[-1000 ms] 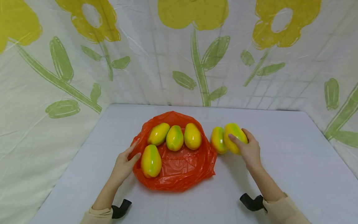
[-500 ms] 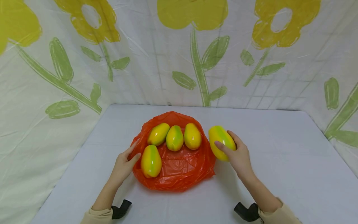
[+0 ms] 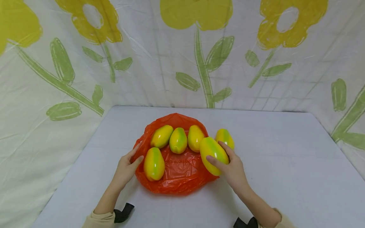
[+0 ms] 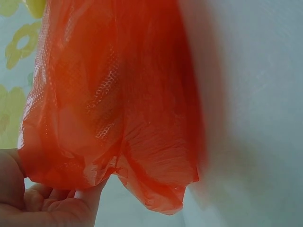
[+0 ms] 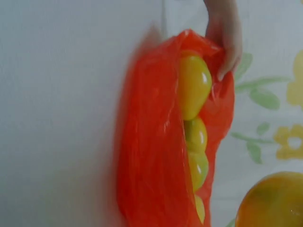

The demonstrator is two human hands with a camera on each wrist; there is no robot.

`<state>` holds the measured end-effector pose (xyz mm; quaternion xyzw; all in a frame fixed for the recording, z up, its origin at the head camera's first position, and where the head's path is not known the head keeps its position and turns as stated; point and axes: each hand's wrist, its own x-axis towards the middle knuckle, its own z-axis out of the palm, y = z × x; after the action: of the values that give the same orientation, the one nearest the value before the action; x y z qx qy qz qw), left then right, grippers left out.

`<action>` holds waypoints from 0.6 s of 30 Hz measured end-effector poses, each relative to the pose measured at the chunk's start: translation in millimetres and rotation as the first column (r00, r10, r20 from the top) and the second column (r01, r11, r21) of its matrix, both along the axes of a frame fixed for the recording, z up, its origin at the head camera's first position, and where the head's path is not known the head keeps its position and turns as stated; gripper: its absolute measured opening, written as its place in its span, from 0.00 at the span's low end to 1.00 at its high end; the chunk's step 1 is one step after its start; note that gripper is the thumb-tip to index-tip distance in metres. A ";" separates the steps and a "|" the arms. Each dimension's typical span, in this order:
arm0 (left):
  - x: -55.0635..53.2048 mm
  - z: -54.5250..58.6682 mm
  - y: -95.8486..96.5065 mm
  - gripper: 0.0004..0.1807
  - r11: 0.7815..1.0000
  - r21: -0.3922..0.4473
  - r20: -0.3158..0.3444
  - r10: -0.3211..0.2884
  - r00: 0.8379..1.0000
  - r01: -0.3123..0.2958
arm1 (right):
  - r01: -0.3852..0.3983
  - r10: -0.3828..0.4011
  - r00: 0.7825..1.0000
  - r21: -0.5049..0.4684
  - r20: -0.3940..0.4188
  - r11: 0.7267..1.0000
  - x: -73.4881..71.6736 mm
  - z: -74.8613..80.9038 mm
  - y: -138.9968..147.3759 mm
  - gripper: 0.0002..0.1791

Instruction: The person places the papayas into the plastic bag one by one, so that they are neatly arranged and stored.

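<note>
A red plastic bag (image 3: 183,172) stands with its mouth spread wide, several glossy yellow-green papayas (image 3: 154,164) inside. My left hand (image 3: 126,166) holds the bag's left rim, thumb on the inner side; the left wrist view shows its fingers (image 4: 87,201) against the red film (image 4: 118,104). With thumb and fingers my right hand (image 3: 233,171) grips another papaya (image 3: 212,152), which overlaps the bag's right rim in the head view. That held papaya (image 5: 274,203) shows at the lower right of the right wrist view. One more papaya (image 3: 224,136) lies behind it, right of the bag.
A white-covered table (image 3: 285,158) carries everything. Behind it hangs a pale cloth (image 3: 159,63) printed with yellow flowers. Black curved pieces (image 3: 124,212) stick out at both wrists, near the table's front.
My right hand has carried its papaya leftward and toward me, from right of the bag to over its right rim. The papaya behind it shows again. My left hand has stayed put.
</note>
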<state>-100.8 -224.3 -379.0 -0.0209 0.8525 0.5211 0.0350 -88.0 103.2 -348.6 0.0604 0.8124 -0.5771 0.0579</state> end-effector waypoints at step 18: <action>-1.2 0.6 -0.8 0.29 1.000 0.001 0.026 0.007 1.000 -0.007 | -0.061 0.062 0.998 -0.067 0.012 0.996 22.9 -15.2 -41.2 0.40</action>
<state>-102.1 -225.1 -378.5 -0.0304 0.8517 0.5213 0.0441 -65.2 62.0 -363.8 0.0375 0.7938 -0.6013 0.0833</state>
